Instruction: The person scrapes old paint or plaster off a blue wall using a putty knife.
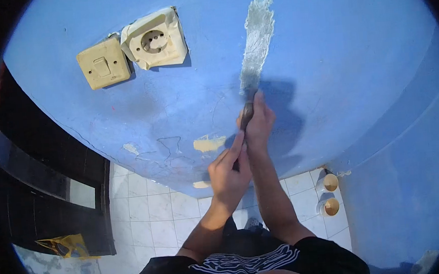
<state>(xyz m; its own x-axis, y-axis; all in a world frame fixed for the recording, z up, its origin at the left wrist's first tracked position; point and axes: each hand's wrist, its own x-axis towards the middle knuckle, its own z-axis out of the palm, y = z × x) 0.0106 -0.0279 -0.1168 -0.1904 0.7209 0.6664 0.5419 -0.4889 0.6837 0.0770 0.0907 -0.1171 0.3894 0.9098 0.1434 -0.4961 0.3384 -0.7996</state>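
While the right hand [260, 126] wraps a closed grip around the dark tool [247, 115], the left hand [229, 172] clasps its near end; its far tip is at the pale stripe [258, 35] on the blue wall [353, 77].

Your right hand [260, 124] and left hand [228, 173] cover parts of the dark handle of the tool [247, 115]; the tool's working edge is too blurred to identify. Contents of the two cups [332, 207] on the floor are too small to determine. Your black shirt [330, 261] is cut off by the bottom edge and largely hides your legs. The dark vignette crops the dark panelling [56, 199] at left.
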